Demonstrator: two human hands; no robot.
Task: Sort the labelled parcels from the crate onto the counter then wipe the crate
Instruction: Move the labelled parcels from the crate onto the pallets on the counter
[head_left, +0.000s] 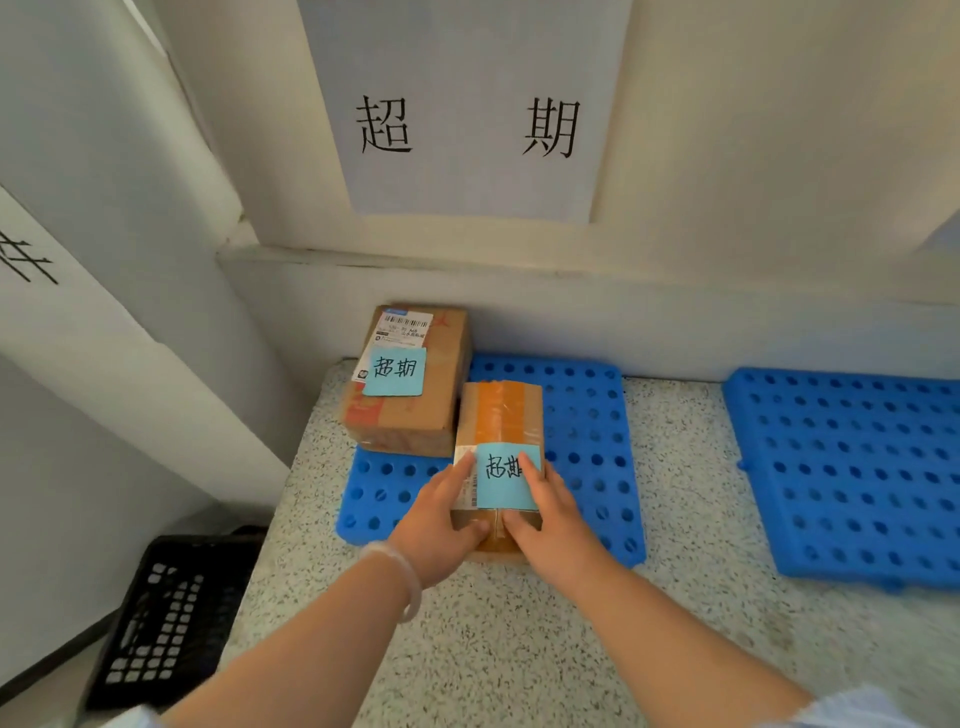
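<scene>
Gripped small brown taped cardboard parcel (501, 415) in left hand (441, 519) and right hand (553, 525), setting it on blue holey plastic mat (587, 415); probably needed letting go next.

The white paper sign (467, 104) on the wall reads 超期. At the counter's back left corner, the back parcel (415, 421) carries a blue note (393, 371) reading 超期, and a shipping label (405, 325) with print too small to read. The second blue note (506, 480), on the front parcel (501, 415), shows 超 and a half-covered 期.

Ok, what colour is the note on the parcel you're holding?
The note is light blue with black writing; head view.
</scene>
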